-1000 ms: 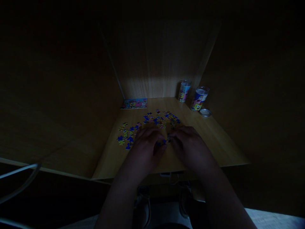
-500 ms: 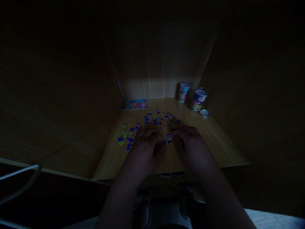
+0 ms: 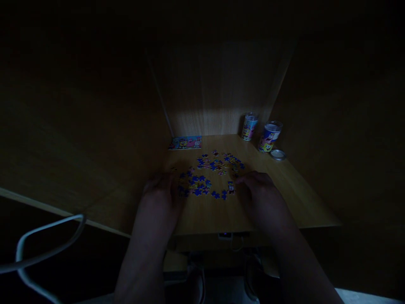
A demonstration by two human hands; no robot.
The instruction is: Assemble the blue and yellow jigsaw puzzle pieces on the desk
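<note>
My left hand (image 3: 160, 198) rests at the left edge of a loose group of jigsaw puzzle pieces (image 3: 198, 183), mostly blue and yellow. Its fingers look loosely spread and hold nothing visible, though shadow darkens them. My right hand (image 3: 264, 196) lies on the right side, thumb and fingers drawn together. Any piece in that pinch is too dark to make out. Just left of its fingertips sits a small upright strip of puzzle (image 3: 231, 188) with a cartoon figure. Two blue pieces (image 3: 219, 194) lie beside the strip. Farther back spreads another group of pieces (image 3: 218, 162).
A cartoon picture sheet (image 3: 185, 142) lies at the back left. Two printed canisters, a nearer one (image 3: 268, 138) and a farther one (image 3: 249, 128), stand at the back right beside a round lid (image 3: 278, 155). Wooden panels enclose the desk (image 3: 205, 219). A white cable (image 3: 47, 228) loops at left.
My left hand has moved left, uncovering the nearer pieces, and the left group sits closer together, farther right. My right hand stays beside the strip. The view has shifted slightly.
</note>
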